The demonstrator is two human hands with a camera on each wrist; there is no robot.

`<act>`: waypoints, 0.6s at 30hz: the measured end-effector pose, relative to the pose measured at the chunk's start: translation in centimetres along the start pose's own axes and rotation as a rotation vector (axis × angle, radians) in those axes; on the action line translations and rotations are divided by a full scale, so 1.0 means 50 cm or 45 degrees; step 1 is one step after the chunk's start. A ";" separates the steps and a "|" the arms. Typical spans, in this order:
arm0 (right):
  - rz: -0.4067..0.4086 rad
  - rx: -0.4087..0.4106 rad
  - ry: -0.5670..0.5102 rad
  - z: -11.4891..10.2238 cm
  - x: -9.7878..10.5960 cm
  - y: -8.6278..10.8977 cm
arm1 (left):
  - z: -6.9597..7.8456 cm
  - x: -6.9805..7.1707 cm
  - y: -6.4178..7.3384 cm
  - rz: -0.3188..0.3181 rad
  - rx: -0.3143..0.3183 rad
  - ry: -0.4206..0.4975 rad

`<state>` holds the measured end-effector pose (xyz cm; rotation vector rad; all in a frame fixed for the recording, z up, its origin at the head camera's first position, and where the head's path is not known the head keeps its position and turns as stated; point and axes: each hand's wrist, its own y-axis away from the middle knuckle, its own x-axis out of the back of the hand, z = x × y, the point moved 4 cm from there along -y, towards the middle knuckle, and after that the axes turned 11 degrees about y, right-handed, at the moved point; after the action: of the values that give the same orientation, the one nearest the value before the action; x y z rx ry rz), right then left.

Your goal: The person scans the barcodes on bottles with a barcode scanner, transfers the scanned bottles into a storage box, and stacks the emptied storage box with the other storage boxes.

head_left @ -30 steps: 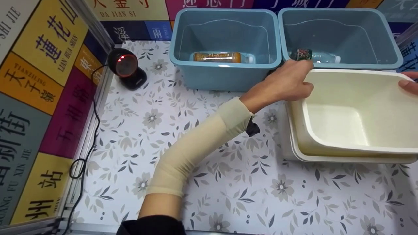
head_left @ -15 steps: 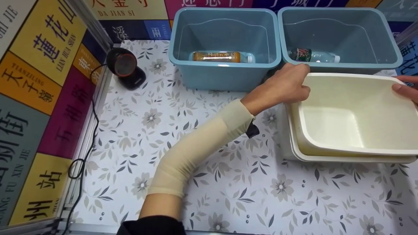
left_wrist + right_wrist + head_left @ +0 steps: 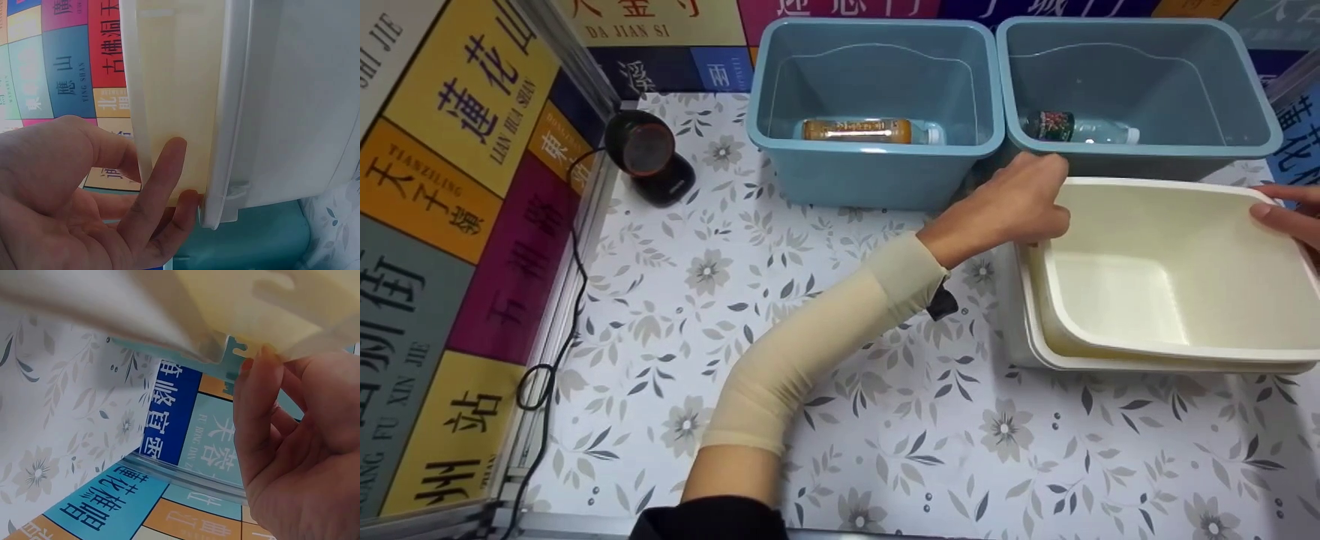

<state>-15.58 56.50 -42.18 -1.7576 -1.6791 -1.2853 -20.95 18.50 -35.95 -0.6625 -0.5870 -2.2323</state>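
Note:
Two cream plastic bins are nested at the right of the head view. The upper bin (image 3: 1155, 262) sits slightly tilted inside the lower bin (image 3: 1035, 337), whose rim shows around its left and front. My left hand (image 3: 1005, 199) grips the upper bin's left rim near the back corner. In the left wrist view its fingers (image 3: 160, 185) lie against the bin's outer wall, thumb side at the rim. My right hand (image 3: 1290, 214), partly cut off by the frame edge, holds the right rim near the back. The right wrist view shows that hand (image 3: 298, 433) pinching the rim.
Behind stand two blue bins: the left one (image 3: 877, 176) holds an orange-labelled bottle (image 3: 859, 131), the right one (image 3: 1140, 154) a dark-labelled bottle (image 3: 1054, 126). A black scanner (image 3: 649, 154) with a cable (image 3: 577, 300) stands at the left, on the floral tabletop (image 3: 885, 420).
Both hands have moved slightly toward the front with the upper bin, which has sunk lower into the other. More of the right hand shows. The scanner's red lights have gone off.

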 end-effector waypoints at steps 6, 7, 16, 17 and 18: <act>0.023 0.043 0.053 0.008 0.002 0.010 | 0.000 -0.006 0.002 -0.008 -0.002 0.020; 0.035 0.064 0.071 0.009 0.003 0.013 | 0.000 -0.007 0.002 -0.012 -0.002 0.023; 0.053 0.025 0.194 0.007 0.008 -0.013 | -0.003 -0.009 0.001 0.025 0.013 -0.129; 0.054 0.013 0.223 0.006 0.009 -0.014 | -0.003 -0.009 0.001 0.024 0.015 -0.131; 0.050 0.001 0.246 0.006 0.010 -0.015 | -0.004 -0.010 0.001 0.021 0.021 -0.134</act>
<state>-16.23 57.16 -42.15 -1.6008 -1.5305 -1.3885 -20.67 18.62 -36.38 -0.7772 -0.6494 -2.1850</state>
